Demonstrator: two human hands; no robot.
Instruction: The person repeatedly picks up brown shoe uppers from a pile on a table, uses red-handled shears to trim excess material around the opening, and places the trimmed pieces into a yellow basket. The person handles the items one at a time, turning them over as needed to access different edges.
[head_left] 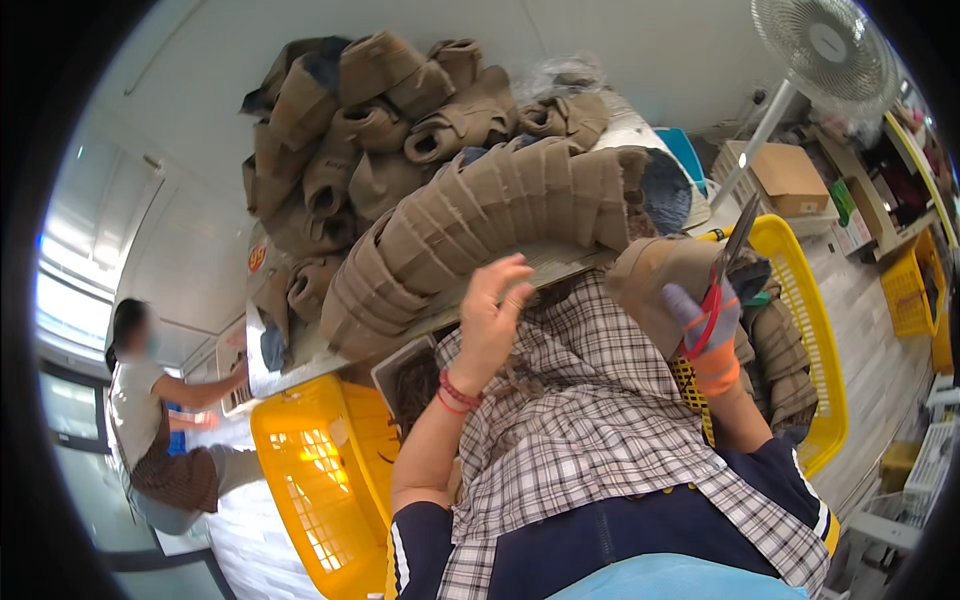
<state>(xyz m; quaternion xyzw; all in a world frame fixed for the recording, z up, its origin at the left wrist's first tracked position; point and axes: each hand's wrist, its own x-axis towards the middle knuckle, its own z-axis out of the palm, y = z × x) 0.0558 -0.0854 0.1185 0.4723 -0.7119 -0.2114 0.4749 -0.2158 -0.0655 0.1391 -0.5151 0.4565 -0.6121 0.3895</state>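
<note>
My left hand point(492, 320), bare with red bands at the wrist, is raised over my lap beside the table edge. Its fingers are loosely bent and apart, and nothing shows between them. My right hand point(712, 335) wears a purple and orange glove. It grips red-handled scissors point(708, 310), blades pointing up, together with a brown curved fabric piece point(645, 285). In front of my hands, a long arched row of nested brown fabric pieces point(480, 215) lies along the table point(305, 368). Behind it rises a heap of similar rolled pieces point(375, 130).
A yellow basket point(830, 400) with more brown pieces stands at my right. Another yellow basket point(290, 450) is at my left. A fan point(828, 45) on a pole and a cardboard box point(790, 180) stand at the back right. A person point(160, 420) works at the far left.
</note>
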